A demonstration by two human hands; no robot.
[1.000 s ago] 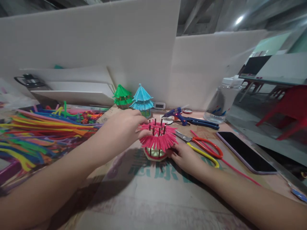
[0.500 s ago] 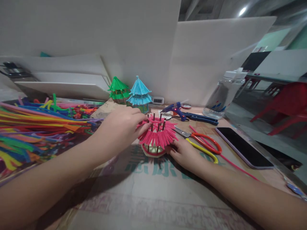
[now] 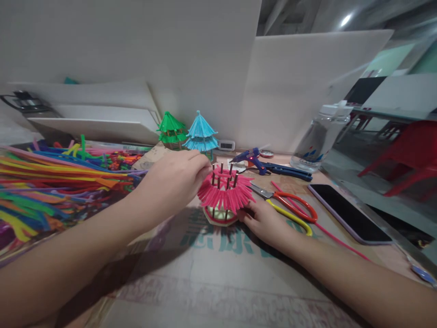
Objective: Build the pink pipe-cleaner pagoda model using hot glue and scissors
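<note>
A small pavilion model [image 3: 225, 199] stands upright on the table before me, with a pink pipe-cleaner roof tier, dark posts poking above it and a pale base. My left hand [image 3: 180, 175] is at its upper left, fingers closed together by a post; whatever is between the fingertips is hidden. Low on the right, my right hand [image 3: 261, 218] grips the model under the roof fringe, fingers partly out of sight. Scissors [image 3: 287, 202] with red and yellow handles lie just beyond that hand, over a loose pink pipe cleaner [image 3: 336, 237].
Colourful pipe cleaners [image 3: 61, 173] cover the left side. Behind stand a green pavilion [image 3: 170, 127] and a blue pavilion [image 3: 200, 132]. A glue gun [image 3: 252, 159], a dark blue stapler-like tool [image 3: 290, 170], a water bottle [image 3: 317, 136] and a phone [image 3: 348, 212] are to the right.
My left fingertips have shifted slightly up on the model, and the thumb is less visible. The right hand keeps its hold. The whole view has moved a little.
</note>
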